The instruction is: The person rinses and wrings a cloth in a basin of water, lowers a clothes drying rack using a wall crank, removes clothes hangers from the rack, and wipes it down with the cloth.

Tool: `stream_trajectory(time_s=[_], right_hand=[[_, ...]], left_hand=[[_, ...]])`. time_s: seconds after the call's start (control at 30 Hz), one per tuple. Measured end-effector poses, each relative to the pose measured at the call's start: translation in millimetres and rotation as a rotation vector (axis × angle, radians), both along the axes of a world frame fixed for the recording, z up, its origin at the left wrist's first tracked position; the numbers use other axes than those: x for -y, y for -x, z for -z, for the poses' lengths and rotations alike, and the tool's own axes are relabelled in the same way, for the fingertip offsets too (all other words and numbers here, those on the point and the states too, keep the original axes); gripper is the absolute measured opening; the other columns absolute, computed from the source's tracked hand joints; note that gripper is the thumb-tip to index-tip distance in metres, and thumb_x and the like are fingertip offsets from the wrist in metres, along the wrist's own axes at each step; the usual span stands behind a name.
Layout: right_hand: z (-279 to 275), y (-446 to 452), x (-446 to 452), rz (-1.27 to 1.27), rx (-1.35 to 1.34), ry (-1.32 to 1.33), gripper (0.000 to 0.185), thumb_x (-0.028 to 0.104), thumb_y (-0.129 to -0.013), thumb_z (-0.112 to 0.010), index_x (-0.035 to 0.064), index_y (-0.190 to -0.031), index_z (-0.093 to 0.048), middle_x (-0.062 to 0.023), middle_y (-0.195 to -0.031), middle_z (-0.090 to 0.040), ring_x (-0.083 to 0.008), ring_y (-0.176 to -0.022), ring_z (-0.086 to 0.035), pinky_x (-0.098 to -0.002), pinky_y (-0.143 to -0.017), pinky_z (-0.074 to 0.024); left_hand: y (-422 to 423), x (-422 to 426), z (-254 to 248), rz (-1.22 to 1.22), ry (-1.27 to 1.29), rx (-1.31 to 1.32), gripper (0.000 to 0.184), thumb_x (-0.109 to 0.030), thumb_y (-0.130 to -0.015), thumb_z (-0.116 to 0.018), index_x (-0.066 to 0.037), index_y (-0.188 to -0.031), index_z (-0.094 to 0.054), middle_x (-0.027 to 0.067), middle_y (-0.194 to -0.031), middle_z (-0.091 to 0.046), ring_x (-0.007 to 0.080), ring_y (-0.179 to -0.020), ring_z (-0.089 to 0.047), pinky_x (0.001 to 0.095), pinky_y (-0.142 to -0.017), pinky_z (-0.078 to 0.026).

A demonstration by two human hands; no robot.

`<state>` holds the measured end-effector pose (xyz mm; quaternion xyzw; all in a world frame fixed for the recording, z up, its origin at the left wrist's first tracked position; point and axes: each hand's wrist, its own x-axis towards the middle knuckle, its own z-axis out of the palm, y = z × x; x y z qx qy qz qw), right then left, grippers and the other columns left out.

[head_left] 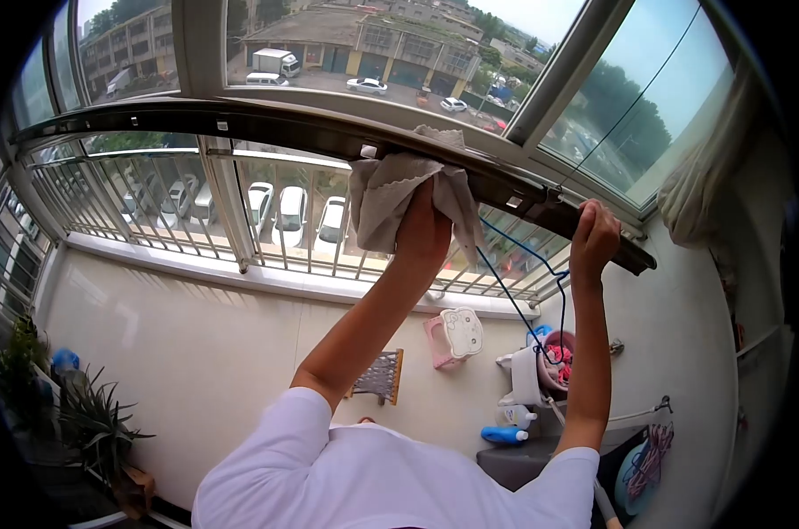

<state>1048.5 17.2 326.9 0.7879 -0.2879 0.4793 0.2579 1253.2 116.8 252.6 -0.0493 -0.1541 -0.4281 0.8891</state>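
Observation:
A long dark rail (285, 130) runs across the upper view, from the far left to the right. My left hand (424, 225) is closed on a grey cloth (382, 198), which lies against the rail and drapes over its near side. Part of the cloth also shows above the rail's far edge. Further right, my right hand (595, 238) has its fingers curled round the rail near its right end. A blue hanger (514, 242) hangs below the rail between my hands.
Windows and a metal railing (276, 167) stand beyond the rail. Below are a pink and white stool (461, 333), a woven folding stool (379, 375), a pink basin (556, 370) and bottles (505, 435). Plants (100, 423) stand at left; a curtain (704, 189) hangs at right.

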Motion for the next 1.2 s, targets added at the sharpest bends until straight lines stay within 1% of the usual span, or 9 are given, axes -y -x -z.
stream_trajectory(time_s=[0.23, 0.47, 0.53, 0.57, 0.63, 0.9, 1.0, 1.13, 1.2], right_hand=[[-2, 7, 1, -0.072, 0.005, 0.019, 0.026, 0.015, -0.090, -0.040, 0.0051, -0.072, -0.055, -0.0103, -0.067, -0.055, -0.0282, -0.065, -0.054, -0.0379, -0.065, -0.0386], [-3, 24, 1, -0.126, -0.016, 0.018, 0.026, 0.015, -0.090, -0.039, 0.0050, -0.070, -0.054, -0.0094, -0.067, -0.054, -0.0270, -0.064, -0.054, -0.0361, -0.064, -0.0393], [-3, 22, -2, -0.149, -0.026, 0.004, 0.028, 0.015, -0.091, -0.038, 0.0044, -0.071, -0.054, -0.0099, -0.068, -0.055, -0.0272, -0.065, -0.056, -0.0362, -0.065, -0.0399], [-2, 22, 0, -0.149, -0.017, 0.001, 0.029, 0.016, -0.091, -0.037, 0.0040, -0.071, -0.054, -0.0102, -0.069, -0.055, -0.0274, -0.065, -0.056, -0.0362, -0.066, -0.0402], [-1, 23, 5, -0.152, 0.001, -0.013, 0.030, 0.016, -0.092, -0.036, 0.0036, -0.071, -0.053, -0.0107, -0.069, -0.056, -0.0280, -0.066, -0.056, -0.0364, -0.067, -0.0406], [7, 32, 28, -0.179, -0.009, -0.077, 0.033, 0.018, -0.094, -0.030, 0.0005, -0.076, -0.051, -0.0145, -0.073, -0.053, -0.0319, -0.070, -0.054, -0.0392, -0.072, -0.0407], [15, 50, 54, -0.144, -0.003, -0.121, 0.035, 0.021, -0.095, -0.028, -0.0003, -0.078, -0.051, -0.0157, -0.075, -0.051, -0.0320, -0.072, -0.052, -0.0403, -0.073, -0.0399], [3, 44, 39, -0.099, -0.041, -0.230, 0.028, 0.017, -0.097, -0.033, -0.0009, -0.094, -0.054, -0.0171, -0.090, -0.057, -0.0301, -0.084, -0.055, -0.0403, -0.079, -0.0422], [-14, 2, -17, 0.086, 0.047, 0.150, 0.024, 0.014, -0.097, -0.039, -0.0006, -0.108, -0.054, -0.0162, -0.105, -0.059, -0.0280, -0.099, -0.057, -0.0382, -0.086, -0.0446]], left_hand=[[124, 54, 30, 0.231, -0.231, 0.096, 0.029, -0.010, -0.090, -0.055, -0.009, -0.118, -0.048, 0.0029, -0.117, -0.052, 0.0148, -0.111, -0.047, 0.0288, -0.098, -0.038], [116, 43, 44, 0.134, -0.192, 0.305, 0.029, -0.014, -0.091, -0.055, -0.008, -0.118, -0.047, 0.0053, -0.116, -0.052, 0.0162, -0.111, -0.048, 0.0295, -0.098, -0.040], [101, 34, 53, -0.169, -0.238, 0.370, 0.027, -0.015, -0.092, -0.054, -0.008, -0.117, -0.047, 0.0045, -0.112, -0.053, 0.0161, -0.106, -0.050, 0.0294, -0.095, -0.042], [84, 33, 63, -0.339, -0.295, 0.445, 0.027, -0.015, -0.092, -0.053, -0.008, -0.117, -0.047, 0.0041, -0.110, -0.054, 0.0161, -0.104, -0.051, 0.0294, -0.094, -0.042], [49, 1, 42, -0.070, -0.243, 0.042, 0.024, -0.015, -0.092, -0.054, -0.010, -0.115, -0.049, 0.0029, -0.106, -0.055, 0.0157, -0.099, -0.053, 0.0297, -0.091, -0.044], [-164, -131, 34, -0.286, 0.070, 0.143, 0.033, -0.026, -0.095, -0.044, -0.006, -0.121, -0.049, 0.0075, -0.115, -0.056, 0.0211, -0.106, -0.052, 0.0346, -0.096, -0.041], [-232, -218, -11, -0.520, -0.231, 0.092, 0.036, -0.031, -0.092, -0.049, -0.007, -0.118, -0.051, 0.0077, -0.110, -0.057, 0.0207, -0.102, -0.055, 0.0348, -0.093, -0.042], [-333, -282, -6, -0.486, -0.119, 0.174, 0.037, -0.037, -0.092, -0.047, -0.009, -0.116, -0.049, 0.0048, -0.105, -0.056, 0.0176, -0.098, -0.055, 0.0298, -0.087, -0.044], [-371, -280, 5, -0.379, -0.117, 0.208, 0.030, -0.032, -0.092, -0.049, -0.009, -0.112, -0.051, 0.0039, -0.103, -0.057, 0.0156, -0.095, -0.056, 0.0270, -0.085, -0.045]])
